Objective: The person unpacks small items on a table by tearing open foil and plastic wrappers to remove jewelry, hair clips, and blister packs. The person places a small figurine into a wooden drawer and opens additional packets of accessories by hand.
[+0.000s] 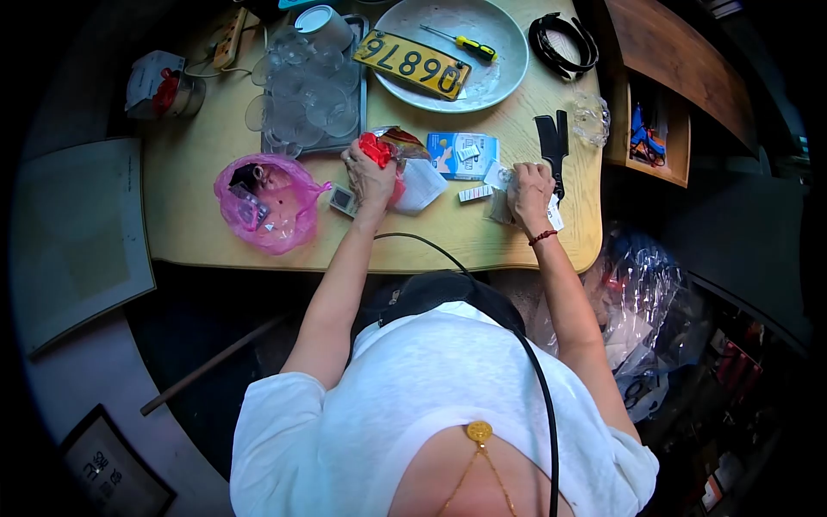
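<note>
My left hand is closed on a red plastic packet, with a crumpled wrapper and a white paper just right of it. A small grey device lies by the left wrist. Near the front right of the table, my right hand has its fingers bent over a small clear bag; whether it grips the bag is hard to tell. A blue and white box, a small white box and a black comb lie close to that hand.
A pink plastic bag sits at the left front. Behind are a tray of clear cups and a white basin holding a yellow plate and a screwdriver. An open drawer stands at the right.
</note>
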{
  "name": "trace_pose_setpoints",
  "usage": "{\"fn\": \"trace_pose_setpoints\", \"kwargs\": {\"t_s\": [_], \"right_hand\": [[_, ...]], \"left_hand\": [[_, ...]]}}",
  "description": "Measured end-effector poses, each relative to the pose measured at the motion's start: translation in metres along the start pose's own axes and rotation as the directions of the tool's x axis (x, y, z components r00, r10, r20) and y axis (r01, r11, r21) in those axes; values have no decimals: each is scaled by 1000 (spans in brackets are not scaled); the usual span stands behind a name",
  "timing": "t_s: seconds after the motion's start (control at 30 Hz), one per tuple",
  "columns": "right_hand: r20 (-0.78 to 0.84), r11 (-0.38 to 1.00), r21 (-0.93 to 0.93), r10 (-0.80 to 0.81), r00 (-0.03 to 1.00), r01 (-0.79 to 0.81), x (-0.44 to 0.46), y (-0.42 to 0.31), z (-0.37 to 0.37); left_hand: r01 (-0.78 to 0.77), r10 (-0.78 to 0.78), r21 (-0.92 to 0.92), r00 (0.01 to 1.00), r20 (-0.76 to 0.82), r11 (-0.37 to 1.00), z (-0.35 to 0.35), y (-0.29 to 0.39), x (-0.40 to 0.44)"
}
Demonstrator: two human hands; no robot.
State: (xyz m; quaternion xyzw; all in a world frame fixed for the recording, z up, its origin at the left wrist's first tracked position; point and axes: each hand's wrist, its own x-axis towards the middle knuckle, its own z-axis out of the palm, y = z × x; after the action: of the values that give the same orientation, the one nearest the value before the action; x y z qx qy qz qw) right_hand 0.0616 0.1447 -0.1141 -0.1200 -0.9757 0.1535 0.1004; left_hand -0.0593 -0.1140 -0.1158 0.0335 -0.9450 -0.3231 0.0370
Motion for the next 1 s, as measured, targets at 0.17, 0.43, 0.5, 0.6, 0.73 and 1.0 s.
{"fn": "trace_pose_setpoints", "kwargs": {"t_s": [0.17, 0.43, 0.5, 0.6, 0.73, 1.0], "right_hand": [[111, 999, 12, -37, 993, 36, 14, 17, 2], [403, 819, 533, -27, 915, -211, 66, 62, -5], [386, 648, 714, -46, 921, -266, 75, 66, -7], [391, 402, 825, 104, 915, -398, 88, 48, -39], [308, 269, 899, 177, 935, -346, 95, 44, -50], [508, -237, 847, 103, 855, -475, 66, 2, -87]], "left_hand": [[25, -20, 241, 1000, -22, 970, 12, 5, -3], [1, -21, 323, 998, 60, 946, -14, 33, -4], [-14, -28, 288, 990, 140, 958, -18, 38, -4], [25, -96, 268, 962, 256, 963, -24, 46, 0], [-59, -17, 251, 957, 291, 966, -37, 55, 3], [-324, 325, 255, 945, 42, 911, -67, 95, -11]]}}
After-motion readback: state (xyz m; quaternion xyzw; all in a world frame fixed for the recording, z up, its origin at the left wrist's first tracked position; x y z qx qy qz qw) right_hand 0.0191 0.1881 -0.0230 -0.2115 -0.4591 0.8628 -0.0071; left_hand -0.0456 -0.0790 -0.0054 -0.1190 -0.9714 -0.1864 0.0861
